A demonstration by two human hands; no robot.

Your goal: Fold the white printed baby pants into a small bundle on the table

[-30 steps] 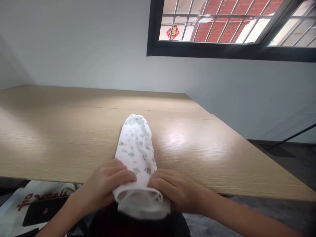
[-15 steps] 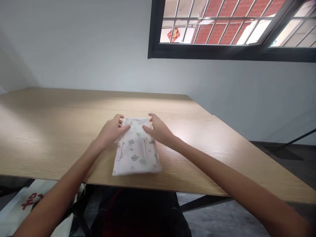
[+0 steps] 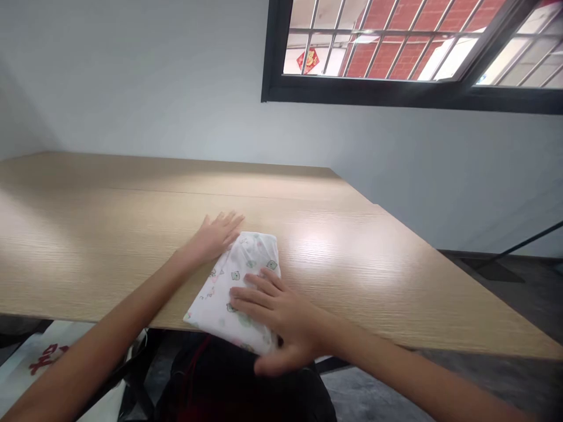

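A folded white cloth (image 3: 246, 264) with small printed figures lies at the near edge of the wooden table (image 3: 109, 234), turned at a slant with one end hanging over the edge. My right hand (image 3: 275, 313) lies flat on its near end, fingers spread, thumb below the table edge. My left hand (image 3: 215, 234) rests open on the table at the cloth's far left corner, fingers stretched out and touching the cloth's edge.
Grey wall behind the table, with a black-framed barred window (image 3: 396, 53) at upper right. Below the table edge are a dark bag or garment (image 3: 229, 387) and a white bag with red print (image 3: 39, 363). Dark floor at right.
The cloth was folded in half away from me, then slid back and turned askew. My right hand moved from its far edge to its near end; my left hand flattened beside it.
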